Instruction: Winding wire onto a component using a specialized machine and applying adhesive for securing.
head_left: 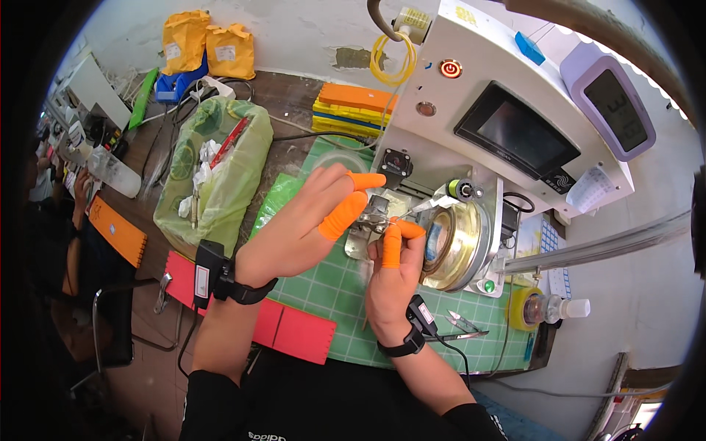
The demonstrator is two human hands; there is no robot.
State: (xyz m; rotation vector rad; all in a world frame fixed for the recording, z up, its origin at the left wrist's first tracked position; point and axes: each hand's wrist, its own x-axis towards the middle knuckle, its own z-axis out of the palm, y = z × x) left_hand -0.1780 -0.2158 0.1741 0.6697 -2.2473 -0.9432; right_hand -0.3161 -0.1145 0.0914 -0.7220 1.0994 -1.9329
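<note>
hands are at the small metal fixture (376, 209), centre frame; looks mid-job, no finished piece visible, amount left unclear. left hand (298, 224) fingers slightly apart, nothing seen between; right hand (396, 287) fingers bunched beside it, can't tell if gripping. green mat (323, 283) on brown bench (287, 92), white machine (434, 110) upper right, pale wall (294, 37) behind.

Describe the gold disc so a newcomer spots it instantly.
Find the white machine with the black-framed screen. Below-left of it, beside the right hand, is the gold disc: far larger and shinier than the black-and-lime spool just above.
</note>
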